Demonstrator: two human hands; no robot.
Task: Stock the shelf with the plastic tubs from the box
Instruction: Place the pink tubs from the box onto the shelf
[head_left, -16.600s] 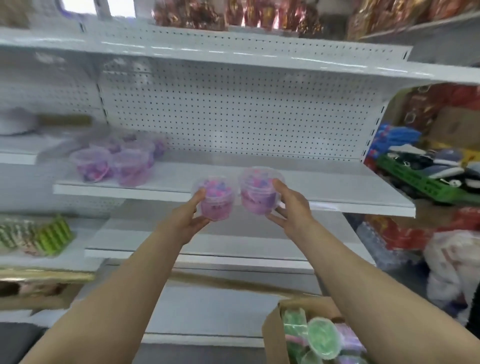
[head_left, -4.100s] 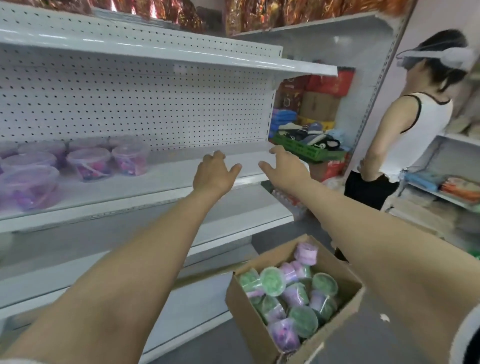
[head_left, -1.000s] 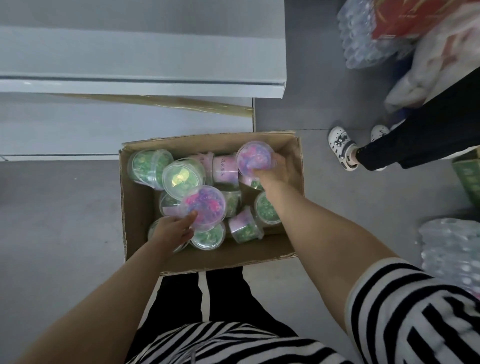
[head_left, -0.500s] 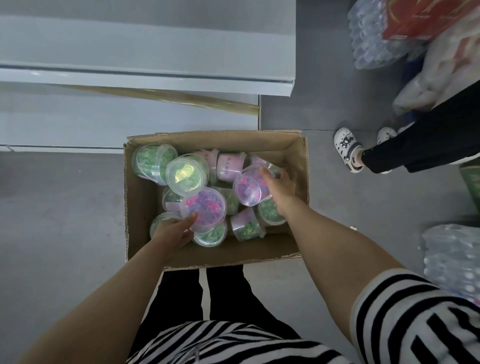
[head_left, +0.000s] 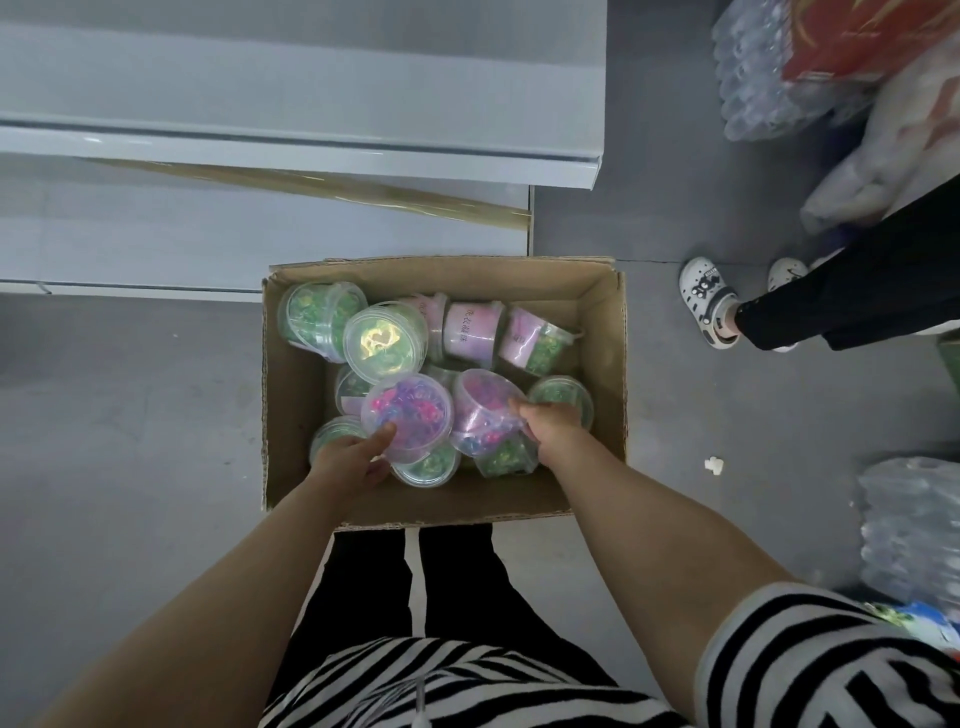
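I look straight down into an open cardboard box (head_left: 291, 415) on the grey floor, filled with several clear plastic tubs of green or pink-purple contents. My left hand (head_left: 350, 460) grips a tub with pink and purple pieces (head_left: 408, 415), its lid facing up. Beside it, my right hand (head_left: 548, 421) grips a second pink-purple tub (head_left: 480, 410), tilted on its side above the others. Green tubs (head_left: 382, 340) and pink-labelled tubs (head_left: 472, 330) lie at the box's far end.
White lower shelves (head_left: 311, 150) run along the top of the view, just beyond the box. Another person's legs and white clogs (head_left: 709, 306) stand to the right. Shrink-wrapped bottle packs (head_left: 909, 535) lie at the right edge and top right.
My right hand has drawn its pink-purple tub back from the box's far right toward the middle, next to the left hand's tub. The left hand keeps its hold, barely moved.
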